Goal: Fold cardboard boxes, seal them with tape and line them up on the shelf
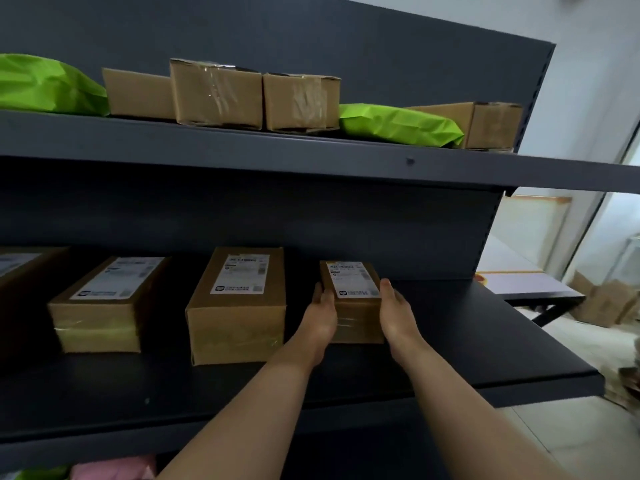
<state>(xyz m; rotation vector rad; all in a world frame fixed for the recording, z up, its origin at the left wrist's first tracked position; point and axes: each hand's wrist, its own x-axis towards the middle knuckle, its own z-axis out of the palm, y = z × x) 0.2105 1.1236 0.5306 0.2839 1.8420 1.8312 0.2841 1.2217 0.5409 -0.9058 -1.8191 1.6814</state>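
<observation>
our left hand [322,311] and right hand [394,308] press flat, fingers straight, on either side of the small box [351,296], which sits on the middle shelf [485,341] right of the larger box [239,306]. if we push unevenly, it could twist out of line.

Bare lower shelf [485,337] is being left open right of the small box [358,322], while passage on its left is being narrowed by a larger box [239,320].

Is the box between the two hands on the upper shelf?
No, the small box between the left hand and right hand is on the lower shelf.
</observation>
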